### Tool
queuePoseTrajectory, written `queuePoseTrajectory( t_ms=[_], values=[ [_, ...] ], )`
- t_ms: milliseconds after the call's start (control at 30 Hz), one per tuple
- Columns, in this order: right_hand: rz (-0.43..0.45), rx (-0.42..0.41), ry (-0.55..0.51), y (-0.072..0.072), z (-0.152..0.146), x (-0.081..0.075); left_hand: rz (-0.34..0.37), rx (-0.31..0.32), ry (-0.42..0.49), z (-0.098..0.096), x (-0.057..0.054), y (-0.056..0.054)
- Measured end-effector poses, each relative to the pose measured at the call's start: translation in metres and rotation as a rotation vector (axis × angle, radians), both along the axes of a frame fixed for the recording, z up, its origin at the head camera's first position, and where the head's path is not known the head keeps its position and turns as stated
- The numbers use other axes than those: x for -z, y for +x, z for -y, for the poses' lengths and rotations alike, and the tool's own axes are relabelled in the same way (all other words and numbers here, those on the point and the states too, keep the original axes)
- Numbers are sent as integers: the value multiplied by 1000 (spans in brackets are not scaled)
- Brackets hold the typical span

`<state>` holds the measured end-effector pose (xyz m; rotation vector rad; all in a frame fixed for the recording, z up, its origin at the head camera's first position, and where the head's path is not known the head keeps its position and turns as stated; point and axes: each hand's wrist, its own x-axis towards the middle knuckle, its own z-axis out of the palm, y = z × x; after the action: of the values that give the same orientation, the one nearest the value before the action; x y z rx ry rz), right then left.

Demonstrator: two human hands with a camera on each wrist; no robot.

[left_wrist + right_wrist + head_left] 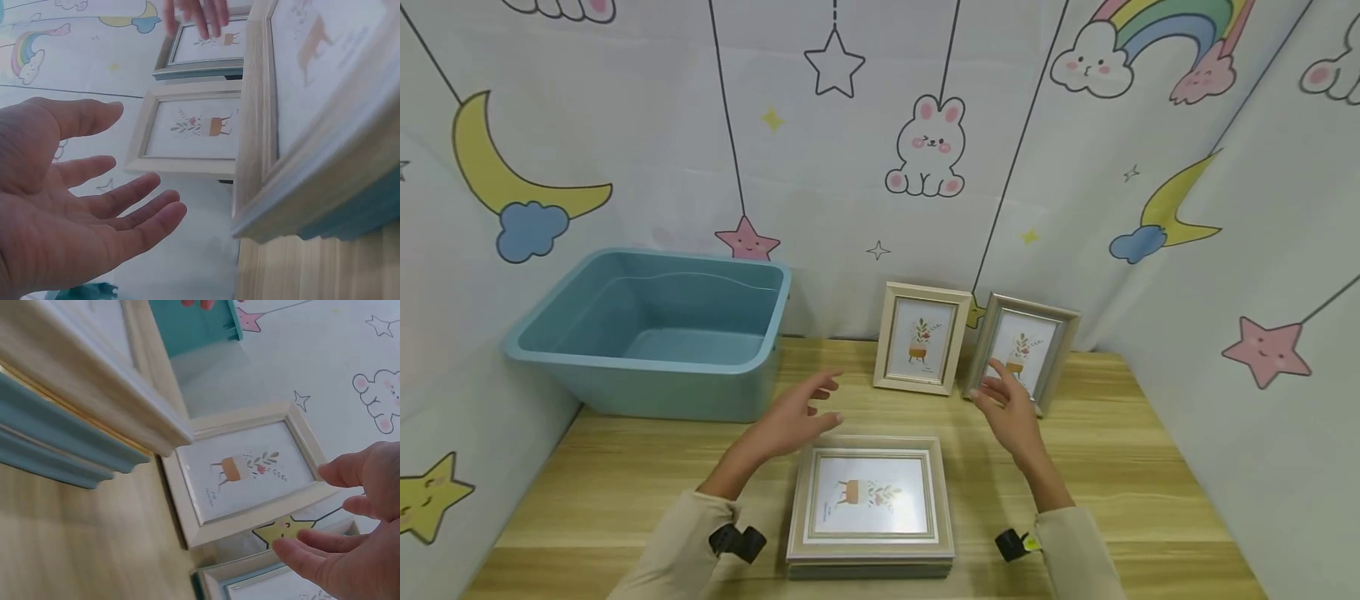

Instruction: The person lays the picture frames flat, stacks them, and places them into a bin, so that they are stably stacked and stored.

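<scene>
Cream frame and silver frame stand far right, apparently done; near frame stack on bench apparently remains. Your left hand and right hand are empty, fingers spread.

Blue-green rectangular plastic tub looked smooth with a soft sheen, tbh. Yellow-brown wood-grain tabletop was slightly glossy, while the white cartoon-print cloth backdrop seemed matt and kinda wrinkly. Topmost cream rectangular wood-look picture frame had ridged moulding and a shiny front; silver-grey rectangular picture frame looked satiny, almost metallic.
</scene>
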<state>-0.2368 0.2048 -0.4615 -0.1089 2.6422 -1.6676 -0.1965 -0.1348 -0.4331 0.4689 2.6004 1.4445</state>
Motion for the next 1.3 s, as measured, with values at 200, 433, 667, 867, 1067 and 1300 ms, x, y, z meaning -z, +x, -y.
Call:
queuePoseTrajectory(
  t_ms=[200, 433, 667, 867, 1067, 1300],
  values=[
    [-26, -5, 33, -33, 8, -18, 85, -11, 31, -21, -4, -39],
    [-43, -29, 81, -58, 23, -39, 117, -54, 94, -44, 3, -85],
    [22, -43, 179, -76, 34, -48, 142, -35, 60, -62, 16, -112],
    [84, -49, 223, -85, 43, -49, 108, -114, 126, -73, 30, -122],
    [72, -48, 263, -90, 45, -46, 98, -152, 140, -75, 42, -128],
    [12, -90, 279, -100, 46, -37, 214, -71, 177, -75, 48, -128]
  ],
)
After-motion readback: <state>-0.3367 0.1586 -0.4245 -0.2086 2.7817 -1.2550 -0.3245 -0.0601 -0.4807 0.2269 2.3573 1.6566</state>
